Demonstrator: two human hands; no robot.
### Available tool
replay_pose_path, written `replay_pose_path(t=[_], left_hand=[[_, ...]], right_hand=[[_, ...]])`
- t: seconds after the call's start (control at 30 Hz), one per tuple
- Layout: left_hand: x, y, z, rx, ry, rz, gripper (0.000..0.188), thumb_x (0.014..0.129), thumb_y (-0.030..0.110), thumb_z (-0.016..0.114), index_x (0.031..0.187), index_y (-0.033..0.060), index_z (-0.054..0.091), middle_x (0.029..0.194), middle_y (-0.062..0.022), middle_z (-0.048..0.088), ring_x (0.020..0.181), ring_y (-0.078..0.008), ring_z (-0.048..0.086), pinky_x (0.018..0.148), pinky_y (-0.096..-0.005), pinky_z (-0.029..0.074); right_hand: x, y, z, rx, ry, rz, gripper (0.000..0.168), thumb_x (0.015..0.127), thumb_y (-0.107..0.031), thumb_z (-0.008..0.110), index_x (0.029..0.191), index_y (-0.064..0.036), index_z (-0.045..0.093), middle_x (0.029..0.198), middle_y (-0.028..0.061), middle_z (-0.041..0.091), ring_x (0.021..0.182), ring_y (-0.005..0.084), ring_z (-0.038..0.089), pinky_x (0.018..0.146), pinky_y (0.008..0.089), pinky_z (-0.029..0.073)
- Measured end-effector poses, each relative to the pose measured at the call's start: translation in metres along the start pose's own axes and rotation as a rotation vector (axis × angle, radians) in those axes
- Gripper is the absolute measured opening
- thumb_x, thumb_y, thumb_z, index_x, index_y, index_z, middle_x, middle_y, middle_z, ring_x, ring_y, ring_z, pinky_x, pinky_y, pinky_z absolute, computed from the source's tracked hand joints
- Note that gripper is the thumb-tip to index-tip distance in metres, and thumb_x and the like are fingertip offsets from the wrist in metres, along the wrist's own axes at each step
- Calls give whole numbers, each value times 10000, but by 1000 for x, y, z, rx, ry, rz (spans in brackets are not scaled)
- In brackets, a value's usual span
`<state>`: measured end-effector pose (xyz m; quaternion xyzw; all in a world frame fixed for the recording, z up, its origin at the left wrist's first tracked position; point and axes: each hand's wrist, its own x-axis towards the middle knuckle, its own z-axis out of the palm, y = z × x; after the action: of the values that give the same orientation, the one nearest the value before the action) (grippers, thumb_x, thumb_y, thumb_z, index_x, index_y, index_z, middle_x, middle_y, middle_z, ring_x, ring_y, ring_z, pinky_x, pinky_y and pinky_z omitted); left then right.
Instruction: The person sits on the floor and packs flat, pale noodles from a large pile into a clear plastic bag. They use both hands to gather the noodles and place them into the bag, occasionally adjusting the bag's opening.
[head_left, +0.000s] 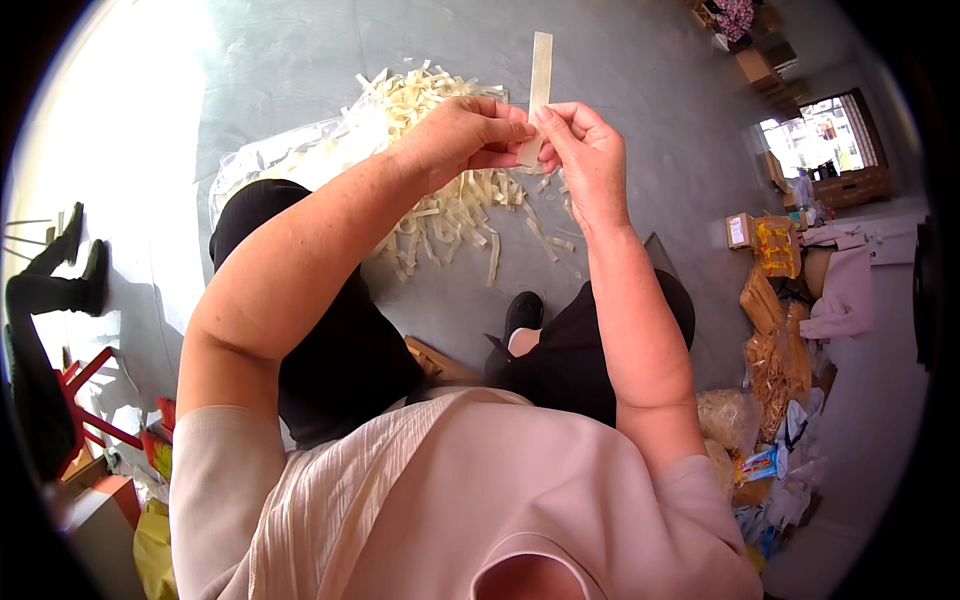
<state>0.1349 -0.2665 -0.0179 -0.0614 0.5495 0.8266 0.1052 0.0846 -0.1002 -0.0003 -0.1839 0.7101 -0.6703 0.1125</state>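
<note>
Between my hands a flat, pale cream strip (541, 71) stands nearly upright in view, its long end pointing away from me. My left hand (480, 135) pinches the strip's lower part from the left, thumb and fingers meeting at its edge. From the right, my right hand (589, 146) grips it with the thumb pressed on its face. Below and beyond them a loose pile of similar cream strips (420, 94) is heaped on the grey floor. Part of that pile lies on or in a clear plastic bag (259, 154), and my hands and left forearm cover some of it.
Another person's legs (49, 292) and a red-framed stool (94, 367) are at the far left. Along the right stand a taped cardboard box (776, 246), bags of tan material (765, 367) and plastic packaging (761, 463). My knees flank the pile's near side.
</note>
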Motion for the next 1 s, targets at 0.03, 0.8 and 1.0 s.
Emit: replay_pose_path(t=[0.03, 0.8, 1.0], left_hand=[[3, 4, -2, -14, 11, 23, 307, 918, 215, 686, 1154, 33, 611, 989, -46, 663, 879, -97, 636, 850, -243, 538], [100, -68, -241, 1484, 109, -194, 290, 907, 210, 646, 1189, 157, 691, 1304, -148, 591, 1209, -282, 537, 996, -390, 456], [96, -97, -259, 659, 352, -397, 271, 944, 166, 619, 1188, 63, 678, 1081, -26, 695, 894, -82, 628, 797, -276, 533]], right_hand=[[4, -3, 2, -10, 26, -36, 166, 936, -180, 665, 908, -16, 663, 732, 9, 627, 615, 67, 564, 527, 222, 450], [111, 339, 148, -217, -284, 252, 210, 830, -230, 689, 835, -20, 695, 775, 121, 708, 721, 222, 692, 694, 349, 542], [169, 406, 5, -584, 133, 400, 579, 746, -484, 789, 1155, -93, 667, 1078, 121, 695, 1000, 239, 669, 866, 356, 529]])
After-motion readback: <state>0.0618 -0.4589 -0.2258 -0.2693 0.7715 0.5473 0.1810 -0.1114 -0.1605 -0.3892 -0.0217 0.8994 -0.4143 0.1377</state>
